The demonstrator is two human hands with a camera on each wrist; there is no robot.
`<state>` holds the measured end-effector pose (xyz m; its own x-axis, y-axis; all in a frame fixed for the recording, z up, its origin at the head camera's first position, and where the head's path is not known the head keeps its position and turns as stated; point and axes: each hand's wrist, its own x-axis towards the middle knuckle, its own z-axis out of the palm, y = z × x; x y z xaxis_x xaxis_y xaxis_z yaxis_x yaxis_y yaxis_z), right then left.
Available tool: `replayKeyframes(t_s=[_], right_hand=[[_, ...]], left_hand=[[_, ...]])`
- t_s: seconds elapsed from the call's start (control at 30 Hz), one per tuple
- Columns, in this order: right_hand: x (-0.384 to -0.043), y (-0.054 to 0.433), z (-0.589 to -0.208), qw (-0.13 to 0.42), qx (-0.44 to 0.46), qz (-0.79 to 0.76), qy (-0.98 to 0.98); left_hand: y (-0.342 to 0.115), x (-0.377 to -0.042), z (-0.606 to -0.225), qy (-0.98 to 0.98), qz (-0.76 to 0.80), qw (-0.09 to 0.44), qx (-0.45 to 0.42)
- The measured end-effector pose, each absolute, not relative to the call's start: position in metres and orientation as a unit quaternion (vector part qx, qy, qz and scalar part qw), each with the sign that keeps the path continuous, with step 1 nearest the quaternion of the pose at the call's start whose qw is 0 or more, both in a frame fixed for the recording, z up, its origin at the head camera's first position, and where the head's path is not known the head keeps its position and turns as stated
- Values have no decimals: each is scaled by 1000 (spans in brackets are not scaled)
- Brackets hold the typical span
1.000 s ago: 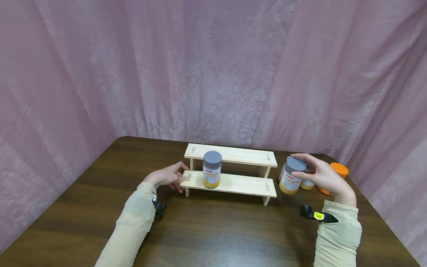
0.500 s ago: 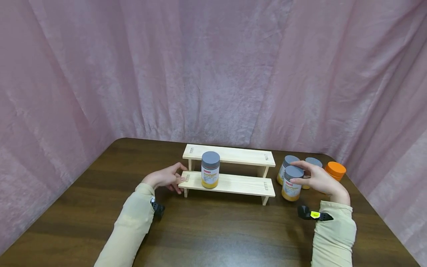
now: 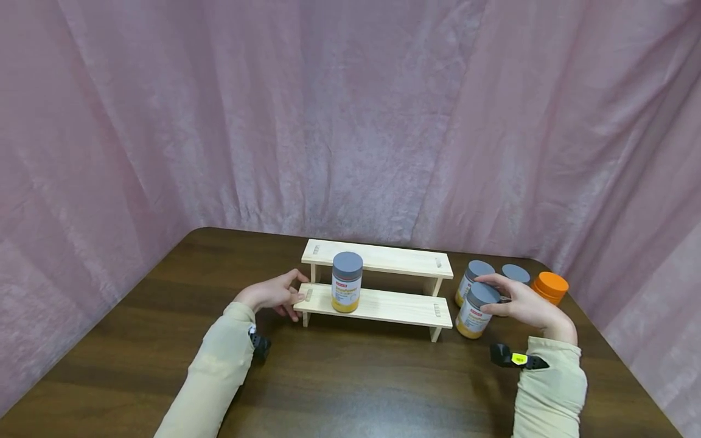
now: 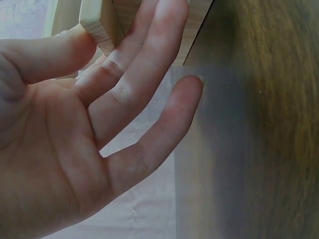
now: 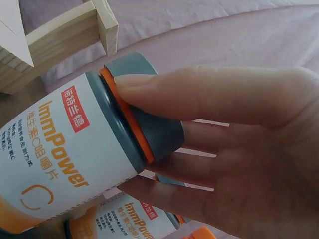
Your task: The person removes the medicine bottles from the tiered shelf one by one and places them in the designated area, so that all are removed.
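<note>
My left hand (image 3: 274,294) pinches the left end of a two-tier wooden shelf's lower board (image 3: 400,307). In the left wrist view, the thumb presses one face of the board end (image 4: 97,25), with fingers on the other side. At right, my right hand (image 3: 528,306) grips a grey-lidded vitamin C jar (image 3: 472,317) by its lid. That jar leans a little; whether its base touches the table cannot be told. In the right wrist view, the thumb lies on the lid (image 5: 159,124), above the white "ImmPower" label. A matching jar (image 3: 346,292) stands upright on the lower board, left of its middle.
Behind the held jar stand two more grey-lidded jars (image 3: 464,286), one partly hidden by my right hand, and a jar with an orange lid (image 3: 550,286). The shelf's upper board (image 3: 383,258) rises behind the lower one. Pink curtain (image 3: 350,121) hangs behind the brown table (image 3: 350,383).
The right hand has brought the held jar lower and nearer to me, then tipped it slightly with its base to the left. The left hand keeps its place on the shelf.
</note>
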<state>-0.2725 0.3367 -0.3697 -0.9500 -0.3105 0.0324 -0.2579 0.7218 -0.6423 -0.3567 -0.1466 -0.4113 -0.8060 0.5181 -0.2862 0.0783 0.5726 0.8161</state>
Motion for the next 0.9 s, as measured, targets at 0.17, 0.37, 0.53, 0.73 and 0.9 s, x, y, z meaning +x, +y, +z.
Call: replayKeyframes(t_s=[0.17, 0.37, 0.53, 0.73, 0.9], right_hand=[[-271, 336, -367, 39, -155, -340, 927], [-263, 329, -352, 18, -154, -342, 927], [-258, 318, -338, -25, -168, -308, 936], [-259, 298, -327, -48, -158, -323, 932], [-274, 270, -328, -79, -180, -372, 907]], left_hand=[[-146, -356, -411, 849, 426, 254, 180], [-145, -356, -412, 852, 425, 255, 172], [-142, -358, -410, 854, 421, 254, 171], [-139, -360, -411, 853, 421, 257, 173], [-137, -362, -410, 854, 419, 255, 176]])
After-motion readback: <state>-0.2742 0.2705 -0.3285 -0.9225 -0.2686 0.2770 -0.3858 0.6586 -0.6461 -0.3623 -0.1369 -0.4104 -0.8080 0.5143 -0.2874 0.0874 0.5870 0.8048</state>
